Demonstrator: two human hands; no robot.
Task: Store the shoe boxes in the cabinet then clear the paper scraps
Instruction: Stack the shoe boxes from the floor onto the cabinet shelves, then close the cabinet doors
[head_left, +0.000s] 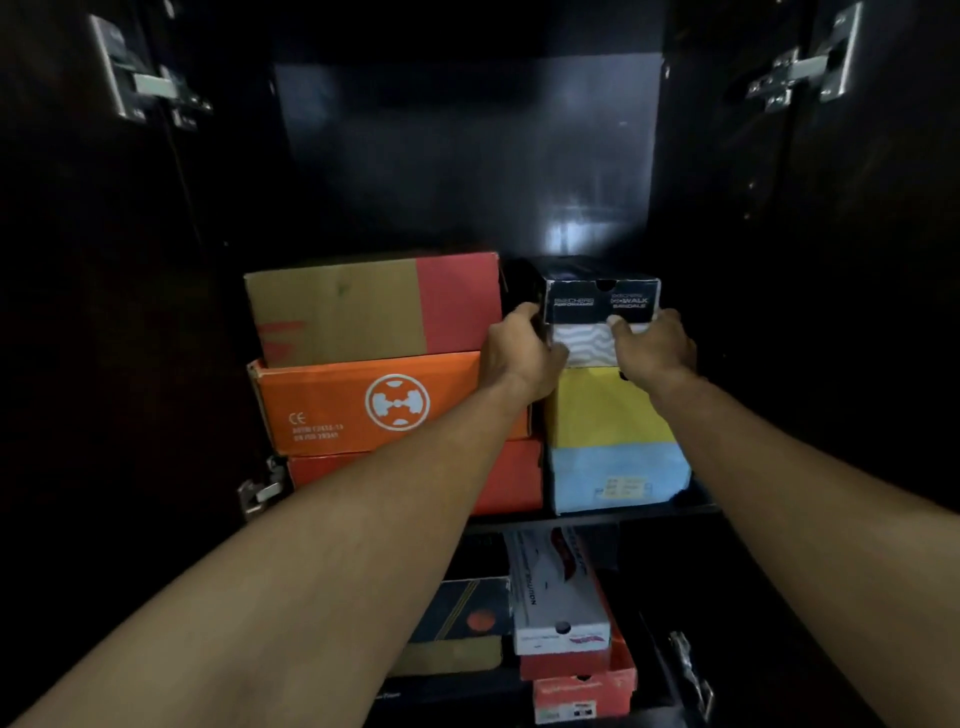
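Box: you are holding the black shoe box (601, 300); light, stiff card, a bit slippery
Grip: left hand (519, 351) and right hand (655, 345) are pinching its two sides; hold low

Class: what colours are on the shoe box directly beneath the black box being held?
Yellow above, light blue below; head view.

black box (601, 300): glossy printed cardboard | orange box (363, 405): matt cardboard | brown-and-red box (374, 309): plain rough cardboard | cabinet (467, 156): dark glossy panel | hinges (150, 85): shiny metal
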